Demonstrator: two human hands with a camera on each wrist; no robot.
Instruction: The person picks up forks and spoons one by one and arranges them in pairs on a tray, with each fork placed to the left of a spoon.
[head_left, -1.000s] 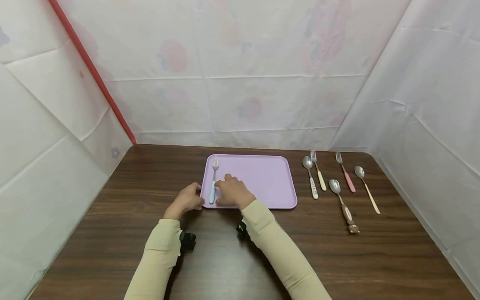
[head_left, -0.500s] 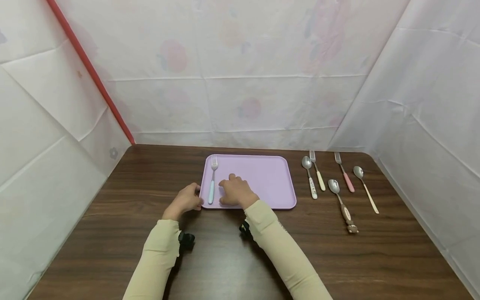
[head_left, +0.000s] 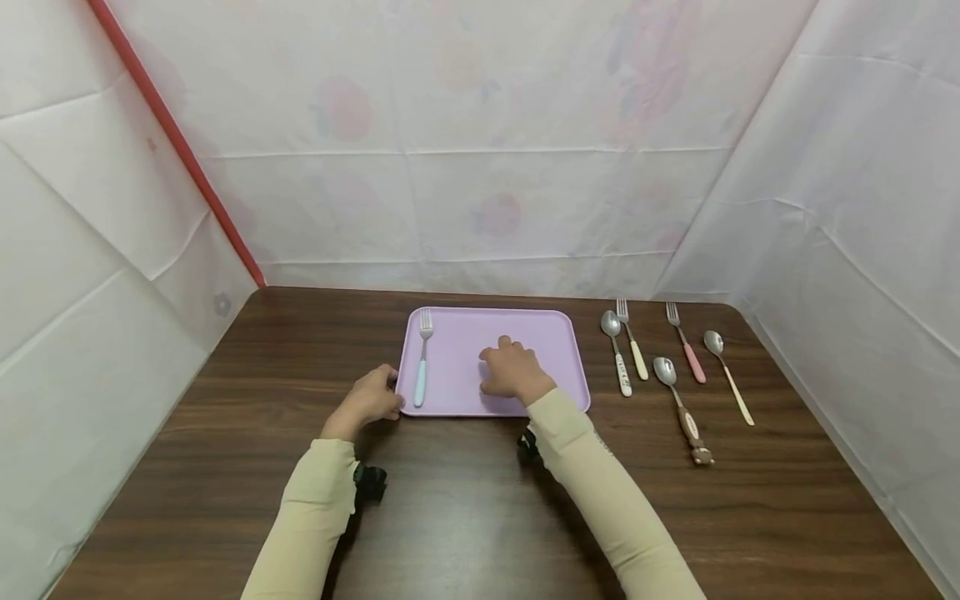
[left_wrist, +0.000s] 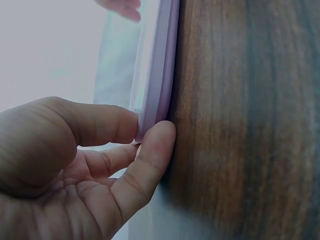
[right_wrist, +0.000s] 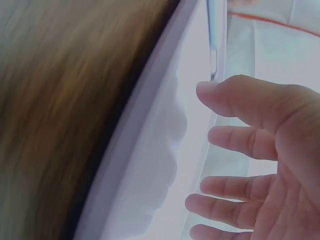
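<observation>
A light purple rectangular tray point(head_left: 457, 358) lies on the table. Along its left side rests a fork point(head_left: 422, 371) with a pale blue handle, tines pointing away from me. My left hand point(head_left: 371, 397) pinches the tray's near left corner; in the left wrist view the thumb and a finger meet at the purple rim point(left_wrist: 157, 75). Over the middle of the tray is my right hand point(head_left: 516, 372). Its fingers are spread and relaxed with nothing between them, as the right wrist view shows, and the blue fork handle point(right_wrist: 213, 30) appears beyond the thumb.
Right of the tray lie a spoon with a patterned white handle point(head_left: 622, 375), a yellow-handled fork point(head_left: 638, 360), a pink-handled fork point(head_left: 693, 363), a bear-handled spoon point(head_left: 690, 425) and a cream-handled spoon point(head_left: 738, 396). White curtains point(head_left: 495, 217) enclose the dark wooden table point(head_left: 450, 500).
My right hand has moved right, away from the blue-handled fork, to the tray's middle. The left hand stays at the tray's corner, and the fork lies still.
</observation>
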